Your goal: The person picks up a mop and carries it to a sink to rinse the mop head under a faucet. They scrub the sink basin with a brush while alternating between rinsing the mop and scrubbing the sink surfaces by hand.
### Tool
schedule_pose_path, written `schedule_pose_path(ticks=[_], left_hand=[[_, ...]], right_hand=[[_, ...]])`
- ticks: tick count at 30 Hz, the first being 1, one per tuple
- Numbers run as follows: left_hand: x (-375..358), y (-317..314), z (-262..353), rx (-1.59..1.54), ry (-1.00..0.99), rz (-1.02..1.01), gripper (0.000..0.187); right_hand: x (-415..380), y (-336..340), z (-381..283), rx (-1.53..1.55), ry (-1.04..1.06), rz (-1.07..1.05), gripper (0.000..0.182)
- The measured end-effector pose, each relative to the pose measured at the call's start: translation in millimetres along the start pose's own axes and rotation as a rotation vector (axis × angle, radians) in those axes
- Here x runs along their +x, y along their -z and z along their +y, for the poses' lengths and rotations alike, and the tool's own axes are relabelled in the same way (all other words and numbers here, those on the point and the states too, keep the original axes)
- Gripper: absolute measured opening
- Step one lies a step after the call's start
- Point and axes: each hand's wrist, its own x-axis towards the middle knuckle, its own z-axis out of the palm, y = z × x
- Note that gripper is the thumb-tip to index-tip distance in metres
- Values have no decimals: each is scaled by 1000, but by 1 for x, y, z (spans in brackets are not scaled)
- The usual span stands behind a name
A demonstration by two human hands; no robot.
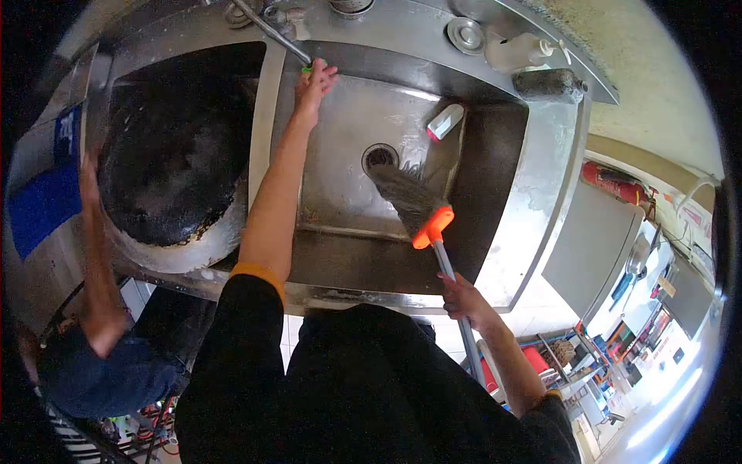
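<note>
My right hand (464, 298) is wrapped round the grey handle (444, 259) of a broom with an orange head (434, 226). Its dark, wet bristles (402, 195) lie in the steel sink (340, 185), their tip near the round drain (380, 157). Up at the back left of the basin, my left hand (313, 89) has its fingers at the end of a metal faucet (270, 29), by a bit of green; part of the grip is hidden. A small white brush with a pink edge (445, 122) rests in the basin's far right corner.
On the left, a large blackened wok (170, 162) fills the adjoining basin. Another person's blurred arm (97, 263) reaches beside it. Along the back ledge are a metal lid (466, 35), a white bottle (519, 52) and a dark roll-shaped thing (549, 85). A fire extinguisher (614, 183) is at right.
</note>
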Motion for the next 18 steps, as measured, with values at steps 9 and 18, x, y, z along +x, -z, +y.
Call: schedule_pose_path(ticks=[9,18], left_hand=[[-198,-4,-171,314,842,107,72],[-319,-120,-136,-1209,936,-606,116]], right_hand=[[-58,-24,4,970,-96,-395,39],[-70,-54,39,1424,29,-777,46]])
